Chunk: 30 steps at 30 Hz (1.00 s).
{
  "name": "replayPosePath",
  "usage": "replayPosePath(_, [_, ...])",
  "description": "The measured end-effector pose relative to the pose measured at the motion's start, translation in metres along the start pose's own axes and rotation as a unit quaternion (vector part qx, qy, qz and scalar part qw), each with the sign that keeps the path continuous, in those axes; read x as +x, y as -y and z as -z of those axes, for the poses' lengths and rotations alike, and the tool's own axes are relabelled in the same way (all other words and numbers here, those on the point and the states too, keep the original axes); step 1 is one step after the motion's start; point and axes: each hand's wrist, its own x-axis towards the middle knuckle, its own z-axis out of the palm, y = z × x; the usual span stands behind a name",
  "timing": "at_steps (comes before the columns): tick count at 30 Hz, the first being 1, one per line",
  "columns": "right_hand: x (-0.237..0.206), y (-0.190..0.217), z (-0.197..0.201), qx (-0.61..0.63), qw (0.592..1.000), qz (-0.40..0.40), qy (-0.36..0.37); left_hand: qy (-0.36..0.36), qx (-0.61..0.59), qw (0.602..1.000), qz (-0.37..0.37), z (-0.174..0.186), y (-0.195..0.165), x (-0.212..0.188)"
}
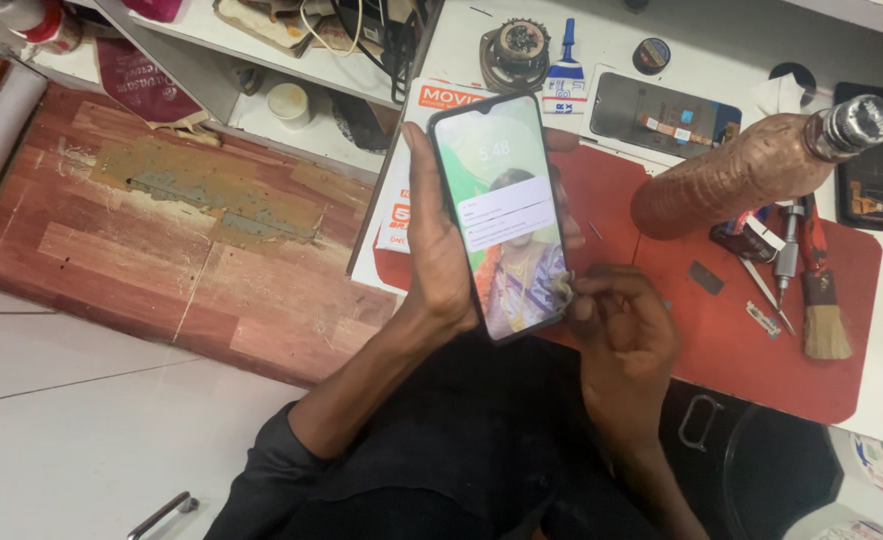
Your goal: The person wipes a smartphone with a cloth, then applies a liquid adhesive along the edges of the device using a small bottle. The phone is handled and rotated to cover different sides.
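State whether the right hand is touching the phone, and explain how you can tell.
Touching. The head view shows the right hand with its fingers pressed against the lower right edge of the phone, no gap between them.

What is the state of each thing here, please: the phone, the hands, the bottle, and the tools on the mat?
Phone: screen lit, held upright off the mat.
Left hand: gripping the phone's left edge.
Right hand: fingertips at the phone's lower right edge.
Bottle: lying on its side, cap on.
Brush: lying flat on the red mat.
Screwdriver: lying on the mat, untouched.
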Motion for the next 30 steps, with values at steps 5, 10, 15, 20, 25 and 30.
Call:
replayPosePath(5, [0.006,-0.013,-0.002,0.221,0.971,-0.085,0.014,-0.035,0.017,0.998,0.054,-0.004,-0.001,0.0])
replayPosePath(10, [0.004,-0.028,-0.001,0.266,0.955,-0.132,0.013,0.006,0.102,0.989,0.104,-0.005,-0.005,-0.011])
replayPosePath(15, [-0.001,-0.037,0.002,0.278,0.953,-0.117,0.04,-0.075,0.216,0.964,0.133,-0.008,-0.005,-0.013])
replayPosePath(20, [-0.005,-0.036,-0.001,0.261,0.96,-0.101,0.024,-0.095,0.254,0.957,0.107,-0.015,-0.007,-0.013])
replayPosePath(25, [-0.007,-0.03,-0.004,0.232,0.968,-0.094,0.008,-0.062,0.288,0.951,0.088,-0.019,-0.011,-0.018])
replayPosePath(30, [-0.007,-0.029,-0.005,0.236,0.969,-0.077,0.001,-0.099,0.256,0.952,0.136,-0.02,-0.007,-0.02])
